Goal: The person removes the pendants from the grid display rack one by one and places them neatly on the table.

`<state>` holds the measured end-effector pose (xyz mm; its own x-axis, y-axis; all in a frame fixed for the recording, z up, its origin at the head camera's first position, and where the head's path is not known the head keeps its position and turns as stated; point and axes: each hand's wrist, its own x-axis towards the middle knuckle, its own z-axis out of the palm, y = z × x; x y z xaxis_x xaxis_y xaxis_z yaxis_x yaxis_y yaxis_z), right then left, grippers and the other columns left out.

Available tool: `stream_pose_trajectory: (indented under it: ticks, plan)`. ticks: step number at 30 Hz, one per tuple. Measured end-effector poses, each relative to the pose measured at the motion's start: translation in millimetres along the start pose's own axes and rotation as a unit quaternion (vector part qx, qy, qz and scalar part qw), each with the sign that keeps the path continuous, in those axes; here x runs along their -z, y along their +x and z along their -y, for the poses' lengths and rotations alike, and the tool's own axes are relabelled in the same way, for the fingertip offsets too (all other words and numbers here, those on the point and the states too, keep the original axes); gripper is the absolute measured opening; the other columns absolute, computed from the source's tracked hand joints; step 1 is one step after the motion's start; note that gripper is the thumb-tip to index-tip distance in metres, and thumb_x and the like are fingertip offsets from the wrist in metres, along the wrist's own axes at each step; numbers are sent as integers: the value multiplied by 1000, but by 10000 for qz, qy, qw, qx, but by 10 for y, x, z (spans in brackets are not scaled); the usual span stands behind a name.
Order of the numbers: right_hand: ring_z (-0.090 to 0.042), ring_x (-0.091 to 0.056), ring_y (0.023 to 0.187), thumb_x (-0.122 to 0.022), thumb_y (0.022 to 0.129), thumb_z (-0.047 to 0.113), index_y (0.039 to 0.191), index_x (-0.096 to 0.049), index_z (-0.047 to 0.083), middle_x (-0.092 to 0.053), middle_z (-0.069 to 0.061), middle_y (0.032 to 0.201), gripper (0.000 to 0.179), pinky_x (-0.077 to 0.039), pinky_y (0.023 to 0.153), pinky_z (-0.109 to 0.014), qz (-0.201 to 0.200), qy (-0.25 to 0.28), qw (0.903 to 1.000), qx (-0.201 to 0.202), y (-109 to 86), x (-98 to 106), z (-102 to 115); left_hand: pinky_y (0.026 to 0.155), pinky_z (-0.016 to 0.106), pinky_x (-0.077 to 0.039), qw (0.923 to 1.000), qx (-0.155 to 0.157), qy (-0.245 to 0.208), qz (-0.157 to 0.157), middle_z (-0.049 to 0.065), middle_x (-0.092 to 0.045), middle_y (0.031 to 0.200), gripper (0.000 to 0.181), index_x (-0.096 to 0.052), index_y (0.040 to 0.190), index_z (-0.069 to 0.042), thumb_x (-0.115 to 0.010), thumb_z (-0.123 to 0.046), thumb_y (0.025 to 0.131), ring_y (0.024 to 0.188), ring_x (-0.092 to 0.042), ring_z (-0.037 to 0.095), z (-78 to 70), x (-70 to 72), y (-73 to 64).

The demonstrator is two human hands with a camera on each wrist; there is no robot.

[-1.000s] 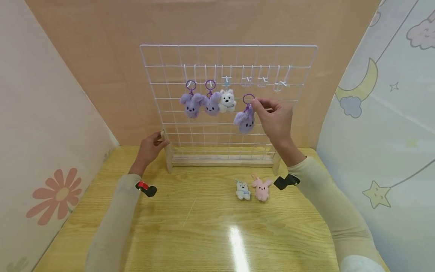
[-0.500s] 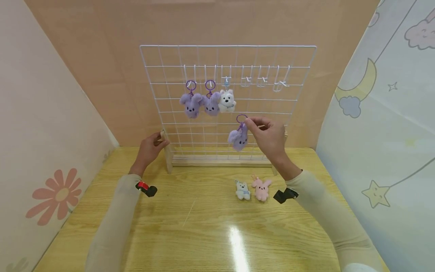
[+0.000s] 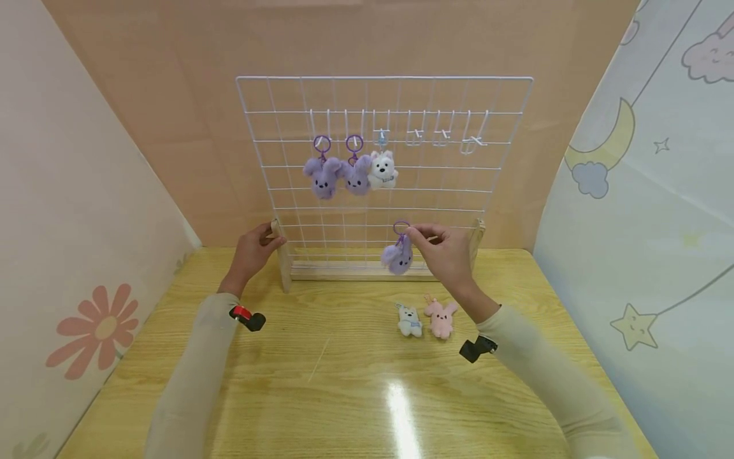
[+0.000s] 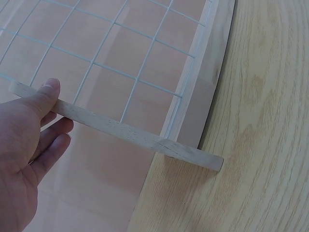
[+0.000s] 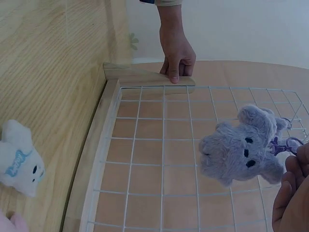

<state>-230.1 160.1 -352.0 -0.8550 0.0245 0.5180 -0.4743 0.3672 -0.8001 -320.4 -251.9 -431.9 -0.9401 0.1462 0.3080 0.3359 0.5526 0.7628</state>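
My right hand [image 3: 447, 252] pinches a purple plush keychain [image 3: 398, 256] by its ring, in front of the lower part of a white wire grid rack [image 3: 384, 78]. In the right wrist view the plush [image 5: 239, 147] dangles from the fingers, its face showing. My left hand [image 3: 251, 252] grips the left wooden upright [image 3: 283, 261] of the rack; in the left wrist view the thumb lies over the wooden bar [image 4: 120, 129] with fingers behind it. Two purple keychains [image 3: 323, 177] and a white dog keychain [image 3: 383, 171] hang side by side on the rack's left hooks.
Three white hooks [image 3: 441, 136] on the right of the rack hold nothing. A white plush keychain [image 3: 410, 322] and a pink bunny keychain [image 3: 441, 320] lie on the wooden table [image 3: 275, 382] below the rack. Patterned panels [image 3: 648, 191] stand at both sides.
My right hand has lowered the purple keychain from near the hooks to the bottom of the grid, drifting slightly left. The left hand stays on the upright.
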Motion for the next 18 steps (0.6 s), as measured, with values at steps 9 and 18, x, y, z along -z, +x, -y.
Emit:
stream_pose_trajectory:
  ticks: [9,18]
  plan:
    - [-18,-62,70,-76,95,28,98,-82,7,-76,-10,88,22,-42,48,-20,137,99,9998,-66,-141,-59,-133,97,57,-54,10000,-5,66,-19,25,-52,149,58,-48,150,-1,-65,-29,103,122,-63,44,-2,4,7]
    - [-18,-60,66,-76,95,25,99,-82,7,-76,-10,86,20,-38,45,-20,285,23,9992,-290,-320,-131,-240,97,57,-54,10000,7,94,-26,25,-53,147,57,-49,150,-1,-65,-28,103,122,-63,43,0,2,-4]
